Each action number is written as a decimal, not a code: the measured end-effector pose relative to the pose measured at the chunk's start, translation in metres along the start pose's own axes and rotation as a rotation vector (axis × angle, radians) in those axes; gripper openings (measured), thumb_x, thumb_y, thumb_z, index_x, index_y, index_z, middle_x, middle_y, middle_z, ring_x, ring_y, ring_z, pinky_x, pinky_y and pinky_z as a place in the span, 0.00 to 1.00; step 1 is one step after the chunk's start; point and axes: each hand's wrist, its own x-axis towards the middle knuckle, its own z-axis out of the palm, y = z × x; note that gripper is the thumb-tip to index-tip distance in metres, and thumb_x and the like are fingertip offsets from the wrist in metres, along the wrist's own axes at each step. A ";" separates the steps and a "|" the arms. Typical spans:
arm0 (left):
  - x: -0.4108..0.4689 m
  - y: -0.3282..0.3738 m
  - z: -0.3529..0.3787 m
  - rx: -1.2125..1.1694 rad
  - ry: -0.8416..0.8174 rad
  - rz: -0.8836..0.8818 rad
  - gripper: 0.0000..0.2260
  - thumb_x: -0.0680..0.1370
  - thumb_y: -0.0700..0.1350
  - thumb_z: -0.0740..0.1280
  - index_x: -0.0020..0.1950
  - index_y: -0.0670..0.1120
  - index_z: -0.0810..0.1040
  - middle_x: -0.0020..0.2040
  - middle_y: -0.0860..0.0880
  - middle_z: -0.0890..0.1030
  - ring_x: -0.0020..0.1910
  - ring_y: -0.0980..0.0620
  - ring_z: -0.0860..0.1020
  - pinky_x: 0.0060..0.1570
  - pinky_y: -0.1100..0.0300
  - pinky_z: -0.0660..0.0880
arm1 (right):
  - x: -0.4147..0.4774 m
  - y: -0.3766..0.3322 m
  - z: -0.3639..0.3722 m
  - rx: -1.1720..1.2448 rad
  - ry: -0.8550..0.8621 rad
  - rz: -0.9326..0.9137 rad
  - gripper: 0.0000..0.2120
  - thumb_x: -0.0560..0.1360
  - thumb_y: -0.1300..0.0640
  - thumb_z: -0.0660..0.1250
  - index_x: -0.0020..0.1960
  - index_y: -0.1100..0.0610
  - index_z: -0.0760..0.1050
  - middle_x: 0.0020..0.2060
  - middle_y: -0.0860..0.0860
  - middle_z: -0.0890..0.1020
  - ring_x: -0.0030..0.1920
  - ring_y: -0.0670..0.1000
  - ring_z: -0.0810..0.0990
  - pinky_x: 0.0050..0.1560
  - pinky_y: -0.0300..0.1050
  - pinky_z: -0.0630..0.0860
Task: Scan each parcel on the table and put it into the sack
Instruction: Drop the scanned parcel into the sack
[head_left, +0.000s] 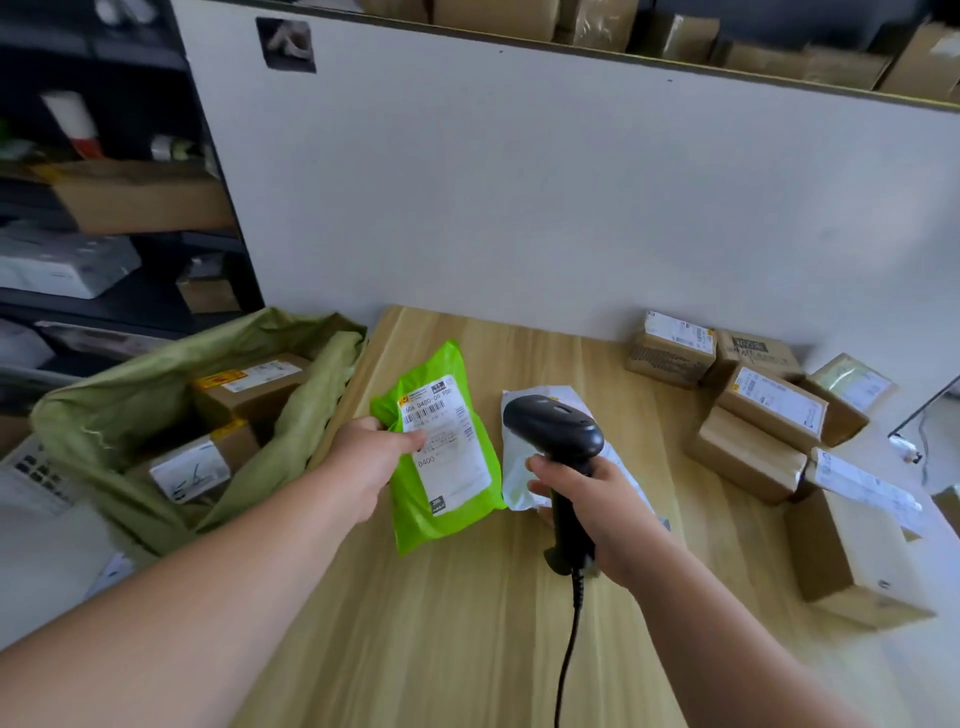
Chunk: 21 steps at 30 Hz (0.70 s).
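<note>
We note left hand (371, 457) pinching green mailer (441, 452) mid-frame: soft, light, slick; edge hold best; right hand (597, 512) clenches scanner (558, 441)

Your left grip (371, 460) pinches the green mailer bag (415, 525) by its left edge, label (448, 441) facing up. Your right grip (602, 512) holds the black barcode scanner (553, 428) over a white mailer (516, 480) on the desk (467, 634). Cardboard boxes (249, 387) sit in the green sack (104, 410).

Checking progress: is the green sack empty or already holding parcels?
Holding parcels: the sack gapes open, with two labelled cardboard boxes visible inside.
</note>
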 end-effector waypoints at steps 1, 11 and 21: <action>0.000 -0.001 -0.009 0.018 -0.013 -0.012 0.08 0.75 0.34 0.70 0.42 0.46 0.77 0.39 0.49 0.81 0.39 0.50 0.79 0.38 0.59 0.74 | -0.002 0.002 0.008 -0.007 -0.003 0.004 0.07 0.74 0.49 0.73 0.50 0.48 0.79 0.56 0.61 0.81 0.59 0.60 0.80 0.51 0.58 0.80; 0.013 -0.025 -0.048 0.087 -0.018 -0.053 0.07 0.74 0.34 0.71 0.43 0.46 0.78 0.41 0.48 0.81 0.40 0.50 0.80 0.43 0.58 0.74 | 0.014 0.042 0.040 -0.066 0.081 0.038 0.04 0.76 0.49 0.71 0.49 0.47 0.77 0.48 0.48 0.82 0.52 0.51 0.80 0.59 0.55 0.77; 0.024 -0.031 -0.090 0.167 0.102 0.007 0.05 0.74 0.35 0.71 0.45 0.44 0.78 0.41 0.48 0.81 0.34 0.56 0.78 0.31 0.64 0.71 | 0.026 0.066 0.036 -0.197 0.130 0.118 0.13 0.77 0.48 0.69 0.58 0.52 0.76 0.44 0.50 0.80 0.47 0.51 0.79 0.43 0.46 0.73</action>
